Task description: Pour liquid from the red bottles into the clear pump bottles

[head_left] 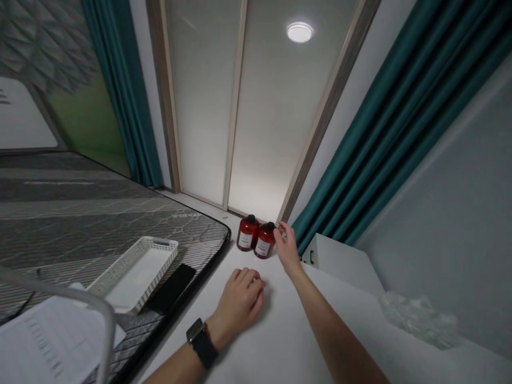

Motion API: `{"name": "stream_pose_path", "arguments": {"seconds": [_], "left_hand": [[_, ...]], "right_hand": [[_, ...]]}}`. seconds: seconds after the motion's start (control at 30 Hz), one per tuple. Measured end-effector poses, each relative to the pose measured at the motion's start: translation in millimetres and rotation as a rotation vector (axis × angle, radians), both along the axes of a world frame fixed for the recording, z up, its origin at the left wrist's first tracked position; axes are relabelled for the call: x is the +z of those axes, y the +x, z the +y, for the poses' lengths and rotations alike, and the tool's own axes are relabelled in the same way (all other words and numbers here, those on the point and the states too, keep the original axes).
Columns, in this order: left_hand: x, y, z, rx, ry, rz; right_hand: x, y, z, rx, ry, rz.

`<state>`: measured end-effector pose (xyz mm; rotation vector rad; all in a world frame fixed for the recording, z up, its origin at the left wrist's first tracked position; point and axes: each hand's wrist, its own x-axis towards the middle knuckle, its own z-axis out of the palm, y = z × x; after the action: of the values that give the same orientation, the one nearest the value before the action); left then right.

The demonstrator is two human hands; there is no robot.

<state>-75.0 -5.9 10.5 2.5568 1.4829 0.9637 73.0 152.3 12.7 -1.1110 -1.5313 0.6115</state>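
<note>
Two red bottles stand side by side at the far end of the white table (280, 330). The left bottle (248, 232) and the right bottle (264, 241) both have black caps and white labels. Close to the right bottle's right side is my right hand (286, 245), its fingers bent but apart, with nothing seen between them. Whether a fingertip touches the bottle I cannot tell. My left hand (239, 293), with a black watch (202, 341) on its wrist, rests on the table in front of the bottles, its fingers curled in and nothing visible in them.
Left of the table lies a grey patterned mattress (160, 218), with a white basket (160, 250), a black flat item (174, 287) and printed paper (48, 341). A pale curved bar (106, 320) crosses the lower left. Right are a white cabinet (348, 261) and clear plastic (424, 320).
</note>
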Motion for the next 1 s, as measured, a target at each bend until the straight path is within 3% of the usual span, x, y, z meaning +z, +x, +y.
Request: {"name": "stream_pose_path", "arguments": {"seconds": [0.17, 0.37, 0.53, 0.73, 0.87, 1.0], "left_hand": [[0.4, 5, -5, -0.021, -0.037, -0.008], [-8.4, 22, -16, -0.045, -0.079, -0.291], [-12.9, 35, -23, -0.014, -0.096, -0.495], [-24.3, 44, -23, 0.023, -0.067, -0.52], [-27.6, 54, -30, -0.066, -0.115, -0.468], [-20.5, 77, -37, -0.167, -0.181, -0.453]], "right_hand": [[6.7, -21, 22, 0.044, 0.013, -0.007], [11.7, -9, 4, 0.086, 0.028, -0.029], [21.8, 18, -34, 0.063, 0.038, -0.044], [39.0, 60, -95, 0.042, 0.022, -0.068], [48.4, 85, -135, 0.029, 0.021, -0.076], [52.6, 101, -166, 0.01, 0.025, -0.071]]}}
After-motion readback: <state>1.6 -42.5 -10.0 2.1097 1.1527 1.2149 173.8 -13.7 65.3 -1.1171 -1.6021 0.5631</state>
